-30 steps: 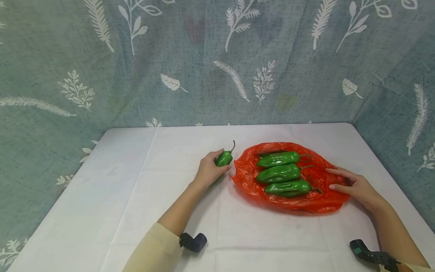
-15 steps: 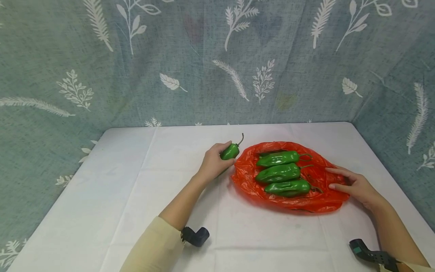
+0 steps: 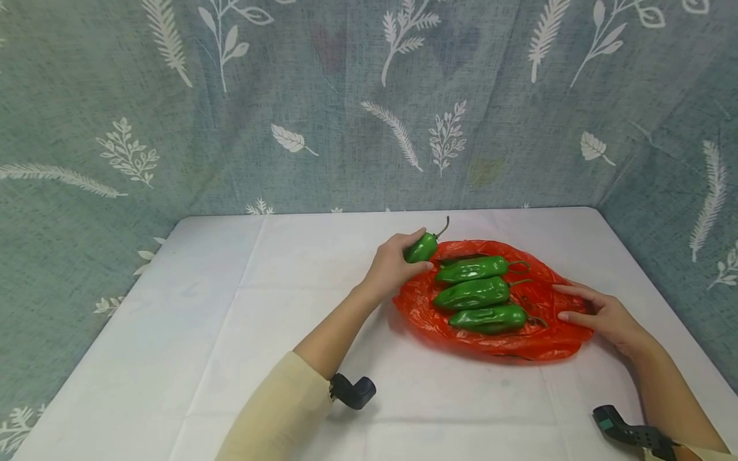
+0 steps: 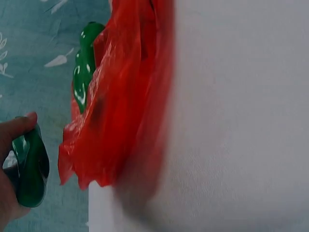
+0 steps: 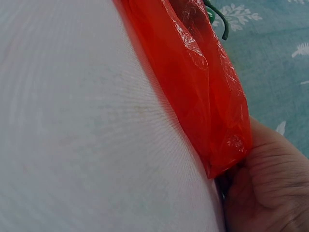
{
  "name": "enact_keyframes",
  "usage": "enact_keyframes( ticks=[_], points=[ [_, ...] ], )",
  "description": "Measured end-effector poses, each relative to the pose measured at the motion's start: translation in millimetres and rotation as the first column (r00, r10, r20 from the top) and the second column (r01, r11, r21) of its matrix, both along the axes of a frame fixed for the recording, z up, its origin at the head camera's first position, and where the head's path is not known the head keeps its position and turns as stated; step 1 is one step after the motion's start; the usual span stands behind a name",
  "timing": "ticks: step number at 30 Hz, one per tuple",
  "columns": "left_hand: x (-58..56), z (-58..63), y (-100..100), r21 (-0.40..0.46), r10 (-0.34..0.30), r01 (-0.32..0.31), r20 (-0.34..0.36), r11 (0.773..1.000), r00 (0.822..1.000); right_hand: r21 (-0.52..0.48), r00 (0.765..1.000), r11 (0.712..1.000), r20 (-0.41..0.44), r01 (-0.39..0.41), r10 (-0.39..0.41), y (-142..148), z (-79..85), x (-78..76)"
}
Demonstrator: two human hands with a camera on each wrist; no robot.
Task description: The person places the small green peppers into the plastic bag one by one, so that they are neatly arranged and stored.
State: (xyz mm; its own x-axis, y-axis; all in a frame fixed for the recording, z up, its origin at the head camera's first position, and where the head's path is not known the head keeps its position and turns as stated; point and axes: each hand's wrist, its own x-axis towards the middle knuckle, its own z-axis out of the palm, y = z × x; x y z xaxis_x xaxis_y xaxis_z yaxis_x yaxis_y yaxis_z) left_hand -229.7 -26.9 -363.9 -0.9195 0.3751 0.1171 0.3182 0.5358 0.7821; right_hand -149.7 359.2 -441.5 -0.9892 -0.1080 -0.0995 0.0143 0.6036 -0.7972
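Note:
My left hand point(image 3: 394, 266) grips a green pepper point(image 3: 423, 248) over the left back rim of a red plastic bag point(image 3: 542, 346). Its thin stem points up and to the right. Inside the spread bag, several glossy green peppers point(image 3: 473, 293) lie side by side, stems to the right. At the bag's right edge, my right hand point(image 3: 605, 320) holds the plastic between thumb and fingers. The left wrist view has the held pepper point(image 4: 33, 169) apart from the bag's crumpled rim point(image 4: 108, 145). In the right wrist view, the bag hides part of the right hand point(image 5: 270, 179).
A white cloth point(image 3: 173, 333) covers the table, whose far edge meets a grey-green curtain point(image 3: 346, 160) with white leaf prints. The curtain also runs along both sides. Each wrist wears a small black camera point(image 3: 353, 392).
My left hand has carried the green pepper to the right and slightly up, from beside the bag to over its left back rim. The right hand and the bag have stayed in place.

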Motion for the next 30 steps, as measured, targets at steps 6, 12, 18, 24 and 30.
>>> enact_keyframes(
  ticks=[6,12,18,24,30],
  points=[
    [0.3,-2.8,17,0.026,-0.048,0.049,-0.025,0.998,0.999,-0.003,1.0,1.0,0.014,-0.002,0.002,1,0.3,0.4],
    [2.8,-5.1,35,0.026,-0.078,0.079,-0.024,0.997,0.997,0.001,1.0,1.0,0.016,-0.006,0.006,0,1.0,0.1],
    [4.7,-9.2,50,-0.029,-0.071,0.07,-0.031,0.997,0.997,-0.01,1.0,1.0,-0.012,-0.015,0.015,0,1.1,0.2],
    [7.0,-14.8,64,-0.032,-0.101,0.1,-0.033,0.994,0.994,-0.005,1.0,1.0,-0.005,-0.012,0.012,1,2.1,0.7],
    [8.6,-18.9,72,-0.037,-0.136,0.136,-0.003,0.99,0.991,-0.04,1.0,0.999,0.009,-0.009,0.01,0,3.2,-0.1]
  ],
)
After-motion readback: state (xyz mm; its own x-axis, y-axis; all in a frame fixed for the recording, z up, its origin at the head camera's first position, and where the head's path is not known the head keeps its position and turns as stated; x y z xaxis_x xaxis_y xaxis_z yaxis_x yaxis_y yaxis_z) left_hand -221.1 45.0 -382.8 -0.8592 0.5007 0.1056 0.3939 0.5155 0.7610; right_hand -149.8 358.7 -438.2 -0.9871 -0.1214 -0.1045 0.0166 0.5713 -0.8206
